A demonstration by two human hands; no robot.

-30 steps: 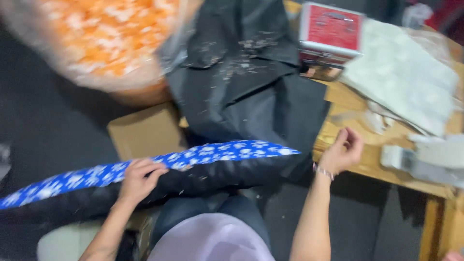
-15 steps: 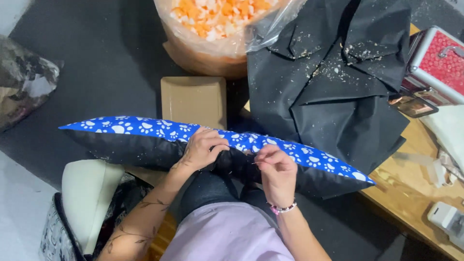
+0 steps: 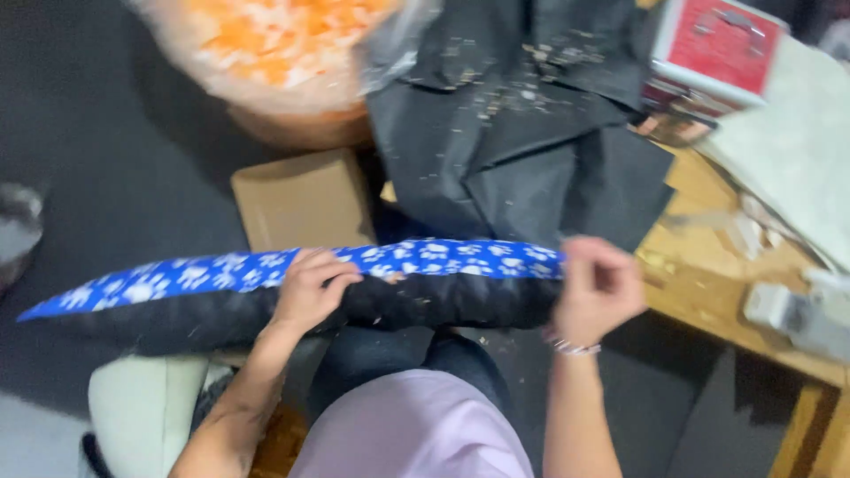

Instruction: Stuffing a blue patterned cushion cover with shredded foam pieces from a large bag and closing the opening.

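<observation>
A long, stuffed cushion [image 3: 266,292] lies across the person's lap, running from far left to just right of centre. Its top face is bright blue cloth printed with white paw marks; the side facing down toward the knees is plain black fabric. It tapers to a flat point at the left end, and the right end is hidden behind a hand.

The left hand [image 3: 310,288] sits on the cushion near its middle, fingers curled over the seam where blue meets black, pinching the cloth. The right hand [image 3: 598,288] is closed into a loose fist at the cushion's right end; it is smeared by motion, so I cannot tell whether it actually grips the fabric or something thin. A beaded bracelet [image 3: 574,347] circles that wrist.

Beyond the cushion stands a small brown cardboard box [image 3: 301,199]. To its right a big sheet of black fabric [image 3: 522,133] is heaped and folded, dusted with pale crumbs. Upper left, a clear plastic bag [image 3: 274,53] bulges with orange and white foam bits, its top cut off by the frame. A red-lidded metal case [image 3: 713,49] sits upper right, beside a pale wooden table [image 3: 708,283] with blurred whitish clutter.
</observation>
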